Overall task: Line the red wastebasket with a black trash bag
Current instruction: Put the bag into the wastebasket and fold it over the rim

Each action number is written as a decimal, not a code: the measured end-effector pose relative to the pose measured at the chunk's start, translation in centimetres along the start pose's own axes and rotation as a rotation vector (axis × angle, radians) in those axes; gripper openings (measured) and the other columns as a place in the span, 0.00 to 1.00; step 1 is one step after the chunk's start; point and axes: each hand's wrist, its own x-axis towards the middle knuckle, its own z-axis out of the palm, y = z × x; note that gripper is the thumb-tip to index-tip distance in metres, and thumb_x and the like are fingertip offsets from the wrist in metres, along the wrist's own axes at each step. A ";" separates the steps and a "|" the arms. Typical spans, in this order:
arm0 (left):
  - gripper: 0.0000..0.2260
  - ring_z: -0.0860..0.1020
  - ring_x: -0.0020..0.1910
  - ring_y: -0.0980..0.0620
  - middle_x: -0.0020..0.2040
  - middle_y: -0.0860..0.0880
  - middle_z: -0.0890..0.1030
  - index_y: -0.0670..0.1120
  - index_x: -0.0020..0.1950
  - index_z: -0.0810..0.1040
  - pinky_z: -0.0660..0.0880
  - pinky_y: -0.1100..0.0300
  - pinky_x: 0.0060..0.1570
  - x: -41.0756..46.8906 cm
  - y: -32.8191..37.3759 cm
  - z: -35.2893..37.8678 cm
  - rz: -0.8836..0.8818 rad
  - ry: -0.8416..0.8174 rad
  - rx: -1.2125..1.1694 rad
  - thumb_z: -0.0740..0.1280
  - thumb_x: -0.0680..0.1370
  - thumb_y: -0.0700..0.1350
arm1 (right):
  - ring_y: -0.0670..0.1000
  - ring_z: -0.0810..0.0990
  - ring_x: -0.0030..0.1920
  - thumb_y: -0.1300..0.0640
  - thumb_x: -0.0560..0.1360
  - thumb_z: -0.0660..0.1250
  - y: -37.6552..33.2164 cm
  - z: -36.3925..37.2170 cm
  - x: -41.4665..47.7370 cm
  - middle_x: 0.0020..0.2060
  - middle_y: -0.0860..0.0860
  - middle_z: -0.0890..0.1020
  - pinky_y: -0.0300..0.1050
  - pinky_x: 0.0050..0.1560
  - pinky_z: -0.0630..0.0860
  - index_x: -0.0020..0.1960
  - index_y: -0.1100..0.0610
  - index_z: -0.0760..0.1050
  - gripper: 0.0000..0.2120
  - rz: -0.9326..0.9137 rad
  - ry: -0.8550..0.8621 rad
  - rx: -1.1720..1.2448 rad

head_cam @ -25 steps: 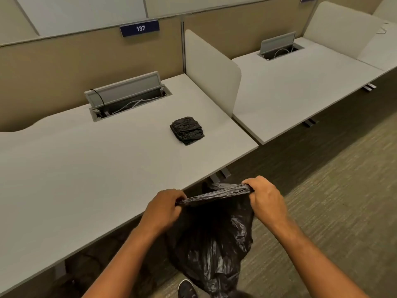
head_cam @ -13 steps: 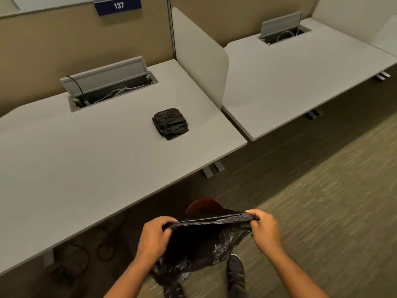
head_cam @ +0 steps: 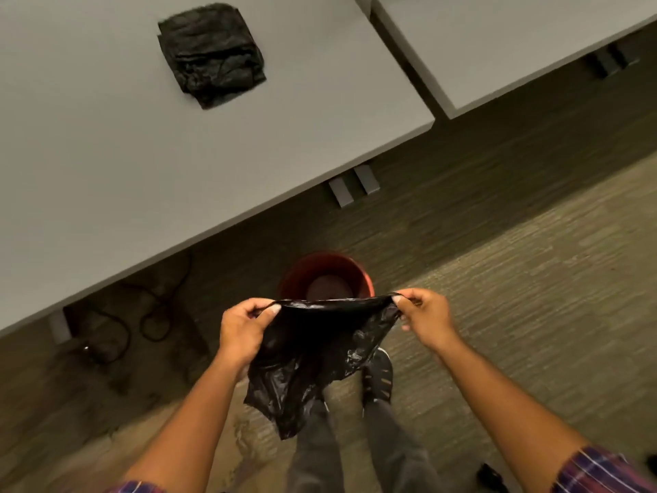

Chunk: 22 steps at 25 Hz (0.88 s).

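A black trash bag (head_cam: 313, 354) hangs between my hands with its mouth stretched wide. My left hand (head_cam: 243, 329) pinches the mouth's left edge and my right hand (head_cam: 425, 320) pinches the right edge. The red wastebasket (head_cam: 302, 275) stands on the carpet just beyond the bag, near the desk's edge. Its near rim is hidden behind the bag's top edge, and its inside looks bare. The bag's body droops down in front of my legs.
A folded stack of black trash bags (head_cam: 211, 53) lies on the grey desk (head_cam: 106, 154). A second desk (head_cam: 497, 40) stands at the right. Black cables (head_cam: 142, 314) lie on the floor under the desk. My shoes (head_cam: 378, 375) are on the carpet below the bag.
The view has tilted down and the wastebasket now shows almost fully. My hands have pulled the bag's mouth wider and hold it lower, just in front of the basket.
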 end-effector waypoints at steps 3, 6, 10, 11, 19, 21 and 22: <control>0.06 0.85 0.45 0.51 0.45 0.47 0.89 0.47 0.50 0.89 0.82 0.54 0.51 3.5 -3.6 2.3 -0.073 0.029 -0.131 0.73 0.81 0.38 | 0.50 0.84 0.43 0.61 0.81 0.69 2.0 2.3 4.9 0.44 0.53 0.87 0.43 0.38 0.81 0.47 0.52 0.82 0.07 0.108 0.032 0.124; 0.09 0.84 0.40 0.53 0.40 0.49 0.88 0.43 0.50 0.87 0.81 0.58 0.43 6.5 -6.5 3.8 -0.189 -0.034 -0.197 0.68 0.85 0.41 | 0.52 0.83 0.40 0.62 0.83 0.65 3.7 4.5 8.7 0.41 0.54 0.85 0.46 0.40 0.79 0.47 0.55 0.79 0.08 0.222 -0.029 0.207; 0.16 0.79 0.38 0.48 0.39 0.43 0.82 0.41 0.46 0.82 0.77 0.57 0.39 11.9 -10.1 4.6 -0.281 -0.132 -0.158 0.72 0.82 0.53 | 0.51 0.81 0.37 0.66 0.85 0.55 6.5 6.2 14.8 0.36 0.53 0.83 0.49 0.37 0.81 0.45 0.56 0.76 0.15 0.376 -0.154 0.263; 0.15 0.82 0.41 0.47 0.42 0.43 0.85 0.41 0.48 0.83 0.79 0.57 0.41 13.6 -10.8 4.7 -0.313 -0.137 -0.153 0.74 0.81 0.54 | 0.52 0.80 0.36 0.67 0.85 0.54 7.3 6.4 16.4 0.35 0.54 0.83 0.47 0.34 0.82 0.44 0.56 0.76 0.16 0.406 -0.156 0.264; 0.10 0.82 0.40 0.55 0.40 0.52 0.85 0.50 0.45 0.82 0.79 0.58 0.42 25.7 -13.4 8.9 -0.014 -0.086 -0.157 0.68 0.85 0.49 | 0.53 0.81 0.35 0.60 0.82 0.64 9.2 11.3 27.3 0.36 0.55 0.83 0.45 0.37 0.77 0.41 0.57 0.79 0.12 0.121 -0.031 -0.012; 0.09 0.84 0.40 0.55 0.40 0.52 0.86 0.49 0.47 0.85 0.80 0.60 0.41 28.5 -13.4 9.8 0.053 -0.033 -0.164 0.68 0.85 0.49 | 0.52 0.79 0.34 0.61 0.82 0.64 8.9 12.3 29.7 0.34 0.54 0.81 0.42 0.33 0.76 0.37 0.55 0.77 0.14 0.043 -0.012 -0.048; 0.08 0.84 0.40 0.55 0.40 0.51 0.86 0.48 0.50 0.85 0.79 0.61 0.41 30.0 -13.4 10.2 0.064 0.014 -0.140 0.69 0.85 0.49 | 0.52 0.78 0.35 0.61 0.82 0.64 8.9 12.7 30.9 0.33 0.54 0.80 0.42 0.34 0.75 0.36 0.55 0.76 0.16 0.007 -0.008 -0.076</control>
